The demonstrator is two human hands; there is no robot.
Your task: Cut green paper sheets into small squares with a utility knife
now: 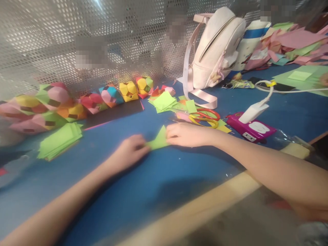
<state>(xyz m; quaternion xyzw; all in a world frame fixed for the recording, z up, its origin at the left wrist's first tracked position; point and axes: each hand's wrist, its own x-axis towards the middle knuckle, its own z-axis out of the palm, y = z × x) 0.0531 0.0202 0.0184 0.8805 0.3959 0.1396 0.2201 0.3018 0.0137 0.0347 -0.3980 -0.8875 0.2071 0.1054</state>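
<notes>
A small folded piece of green paper (159,139) lies between my hands on the blue table (123,194), one corner pointing up. My left hand (132,148) is closed on its left end, the fingers curled and slightly blurred. On the right end, my right hand (179,134) has its fingers pressed together over the paper. Just beyond my right hand are scissors with red and yellow handles (205,118). A pile of loose green sheets (165,101) lies behind the paper, and a stack of green sheets (61,140) is off to the left.
Colourful folded paper balls (128,91) line the back left beside a perforated metal screen (51,34). A pale backpack (217,44) stands at the back. Right of my hand lies a magenta power strip (252,128) with a white plug and cable. Paper scraps (289,44) heap at back right.
</notes>
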